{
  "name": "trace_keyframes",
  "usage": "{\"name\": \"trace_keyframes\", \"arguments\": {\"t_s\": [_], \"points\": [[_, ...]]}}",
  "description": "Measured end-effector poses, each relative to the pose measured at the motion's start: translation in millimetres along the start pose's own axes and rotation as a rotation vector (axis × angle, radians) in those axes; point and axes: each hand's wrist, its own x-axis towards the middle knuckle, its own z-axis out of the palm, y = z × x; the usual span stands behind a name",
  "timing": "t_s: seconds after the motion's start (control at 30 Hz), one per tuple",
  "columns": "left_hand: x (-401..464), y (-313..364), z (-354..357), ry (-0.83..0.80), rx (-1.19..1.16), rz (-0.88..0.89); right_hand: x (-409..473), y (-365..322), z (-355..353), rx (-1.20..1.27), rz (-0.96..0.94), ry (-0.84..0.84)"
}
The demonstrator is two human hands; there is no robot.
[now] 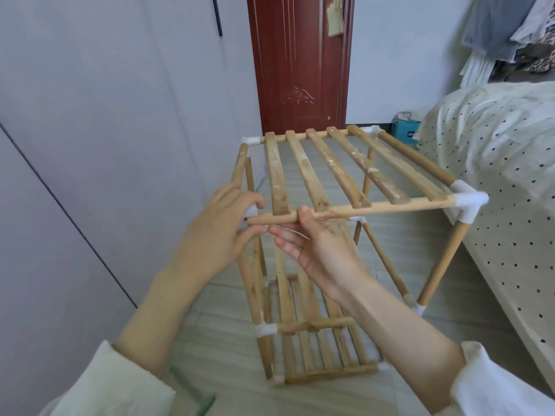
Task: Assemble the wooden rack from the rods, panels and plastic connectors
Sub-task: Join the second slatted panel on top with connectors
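Right now my left hand (220, 226) sits at the near left corner of the wooden rack (330, 235), in the middle of the frame, with its fingers curled round the white plastic connector (251, 211) there. The thumb lies under the corner and the fingertips wrap over the top. My right hand (315, 247) is just beside it, palm turned up, thumb resting on the front rod (375, 208) of the top shelf and the fingers curled under it, so it grips that rod near its left end. The rod's left tip lies right at the connector, but I cannot tell whether it is seated inside.

The top shelf (345, 169) carries five wooden slats running away from me, and white connectors show at its other three corners. Below, towards the bottom centre of the frame, a lower shelf (315, 349) of slats sits between the upright rods, and the rack stands on a pale tiled floor (216, 355).

A dark red door (297, 64) fills the upper middle of the frame. A bed with a dotted cover (495, 163) is at the right, touching or just beside the rack's right leg. A grey wardrobe (105, 115) takes up the left.
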Motion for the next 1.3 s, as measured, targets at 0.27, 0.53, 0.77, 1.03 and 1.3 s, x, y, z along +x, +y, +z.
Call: {"name": "trace_keyframes", "arguments": {"t_s": [0.27,0.53,0.77,1.03,1.3], "points": [[-4,-6,8,0.131,0.091,0.011,-1,1,-2,0.012,-0.046,0.027],[-6,-3,14,0.203,0.095,0.016,-4,-5,-5,0.025,-0.098,0.002],[-10,1,19,0.251,0.075,-0.007,-3,-7,-4,0.074,-0.082,0.025],[-6,16,18,0.232,0.07,-0.086,-4,-9,-1,0.055,-0.092,0.024],[-1,25,23,0.221,0.127,-0.223,-6,-9,2,0.078,-0.078,0.079]]}}
